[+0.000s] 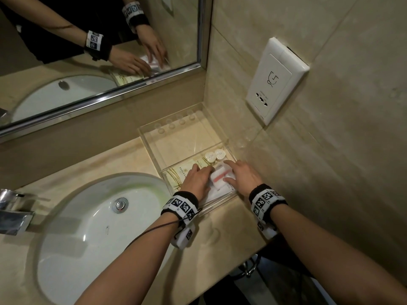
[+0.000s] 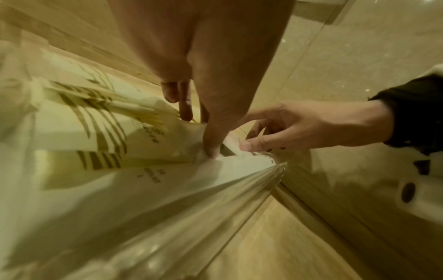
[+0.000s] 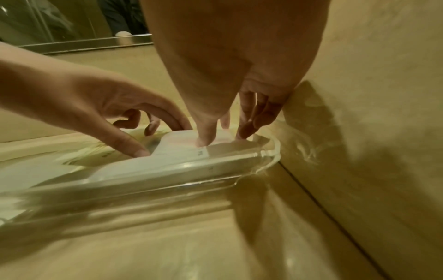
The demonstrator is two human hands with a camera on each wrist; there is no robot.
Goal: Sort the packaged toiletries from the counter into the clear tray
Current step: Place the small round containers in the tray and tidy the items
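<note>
A clear tray stands on the counter in the corner by the wall. In its near half lie cream boxes with gold lines, two small round pots and a white packet with a pink item inside. My left hand grips the packet's left end, thumb on its near edge. My right hand pinches its right end, thumb on top and fingers down by the tray's right wall. A flat white packet lies under it.
A white sink basin with a chrome faucet lies left of the tray. The mirror runs behind and a tiled wall with a white socket plate stands close on the right. Bare counter lies before the tray.
</note>
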